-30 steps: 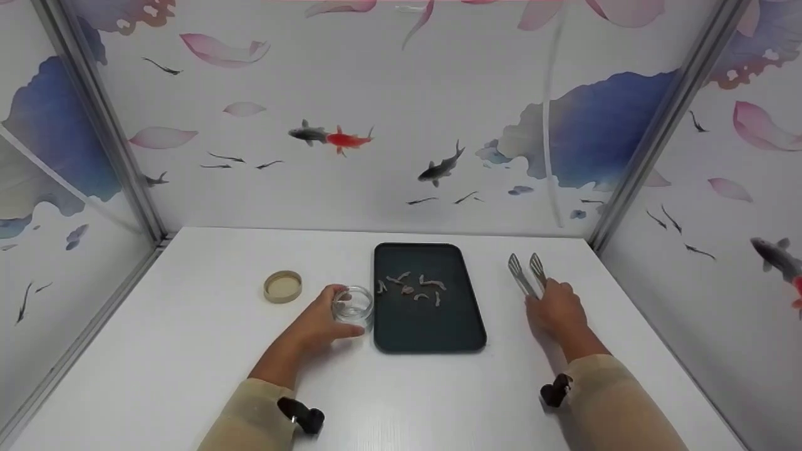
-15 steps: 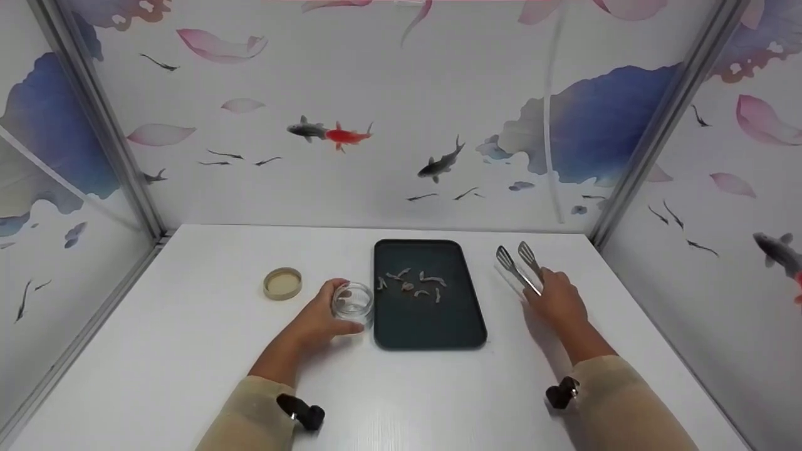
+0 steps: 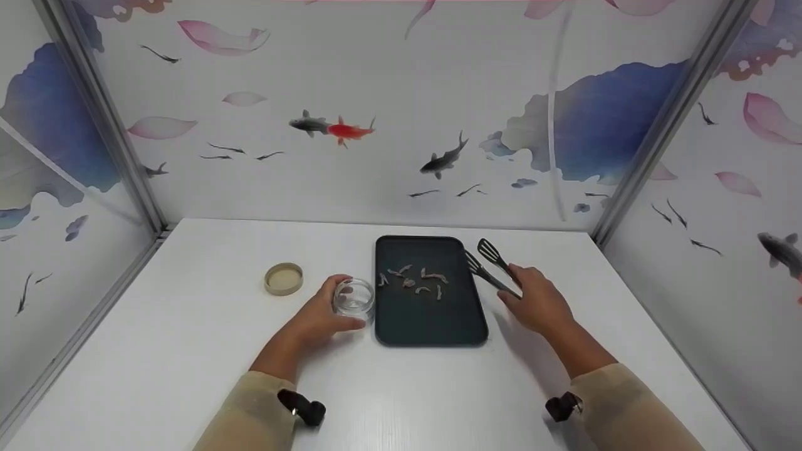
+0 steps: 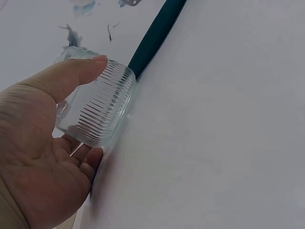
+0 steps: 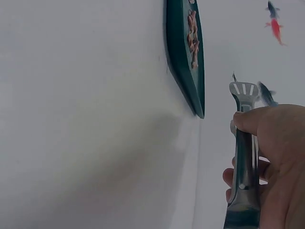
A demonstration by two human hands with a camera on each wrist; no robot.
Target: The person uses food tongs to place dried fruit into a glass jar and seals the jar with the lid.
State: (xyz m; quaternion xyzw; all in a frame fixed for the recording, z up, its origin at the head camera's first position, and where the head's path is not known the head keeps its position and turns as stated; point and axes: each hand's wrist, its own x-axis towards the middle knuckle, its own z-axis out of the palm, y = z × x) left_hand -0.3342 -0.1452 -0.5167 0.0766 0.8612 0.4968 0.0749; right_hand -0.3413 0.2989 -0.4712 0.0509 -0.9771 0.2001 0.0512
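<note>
While my left hand [image 3: 318,317] curves round a clear glass jar [image 3: 354,302], thumb on the near side and fingers on the far side, my right hand [image 3: 537,302] grips a pair of metal tongs [image 5: 244,171]. The jar stands upright on the white table [image 3: 376,401], just beside the left edge of a dark green tray [image 3: 432,326]; whether it touches the rim I can't tell. From my left wrist I see fine ribs running along the glass. My right thumb presses one arm of the tongs and my fingers curl behind them; their slotted ends are spread apart and point away from me, the left one close to the tray's far right corner. Several small, crooked, pale pieces [image 3: 433,275] lie scattered on the farther half of the tray, one of them near its left rim. A round tan lid [image 3: 284,279] lies on the table, to the left of the jar and a little farther off. Beyond everything rises a white wall [image 3: 338,188] printed with fish and petals.
</note>
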